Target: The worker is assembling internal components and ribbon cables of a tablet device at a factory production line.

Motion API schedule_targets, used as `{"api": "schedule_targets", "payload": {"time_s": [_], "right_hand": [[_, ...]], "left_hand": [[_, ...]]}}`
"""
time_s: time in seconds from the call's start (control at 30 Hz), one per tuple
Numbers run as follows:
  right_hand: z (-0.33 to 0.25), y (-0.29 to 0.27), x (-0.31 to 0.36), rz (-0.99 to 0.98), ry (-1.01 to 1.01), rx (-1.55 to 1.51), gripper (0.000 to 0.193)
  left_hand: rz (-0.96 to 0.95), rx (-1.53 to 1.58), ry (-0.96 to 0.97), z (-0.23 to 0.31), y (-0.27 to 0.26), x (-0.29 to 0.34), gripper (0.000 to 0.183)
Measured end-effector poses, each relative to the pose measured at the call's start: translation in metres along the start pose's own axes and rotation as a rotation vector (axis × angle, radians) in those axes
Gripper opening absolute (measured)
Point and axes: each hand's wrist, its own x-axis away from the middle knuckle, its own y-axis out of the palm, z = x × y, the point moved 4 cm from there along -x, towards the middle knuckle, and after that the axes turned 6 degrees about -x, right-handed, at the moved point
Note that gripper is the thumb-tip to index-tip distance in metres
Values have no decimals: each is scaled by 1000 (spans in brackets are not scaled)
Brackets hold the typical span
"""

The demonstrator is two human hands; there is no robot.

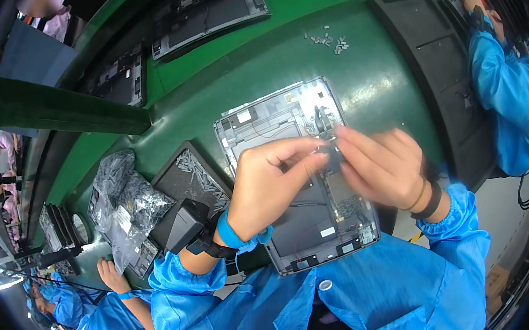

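An opened grey laptop casing [299, 230] with wires and boards inside lies tilted on the green bench in front of me. Over its middle, my left hand [276, 178] is closed, thumb and forefinger pinched together. Close by on the right, my right hand [386, 163] pinches too, its fingertips almost meeting the left ones. A small piece seems to be between the fingertips, too tiny and blurred to name. The hands cover part of the casing's centre. A black box-shaped device [188, 226] is strapped at my left wrist.
Left of the casing, a black tray [172, 181] holds many small grey strips, beside a clear plastic bag [129, 196]. Small grey pieces [339, 45] lie scattered farther back. Other casings [209, 14] rest on the far shelf. Black trays [428, 53] and a co-worker's blue sleeve [510, 94] are at right.
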Motion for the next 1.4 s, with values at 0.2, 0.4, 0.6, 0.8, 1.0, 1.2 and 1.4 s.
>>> {"api": "schedule_targets", "payload": {"time_s": [0.2,0.4,0.6,0.8,1.0,1.2,1.4], "right_hand": [[13,6,1,18,440,-574,26],[19,10,-1,83,483,-639,17],[12,11,0,166,555,-663,16],[18,14,4,129,538,-661,14],[6,9,-2,116,408,-434,17],[-4,6,-5,117,252,-125,25],[3,9,-2,117,302,-378,27]], "left_hand": [[25,-61,108,5,1,1,16],[169,-284,277,16,4,5,17],[226,-431,438,14,6,9,17],[191,-353,360,9,6,9,17],[263,-441,485,7,7,10,17],[184,-140,199,-8,9,7,16],[38,145,33,-9,12,7,18]]}}
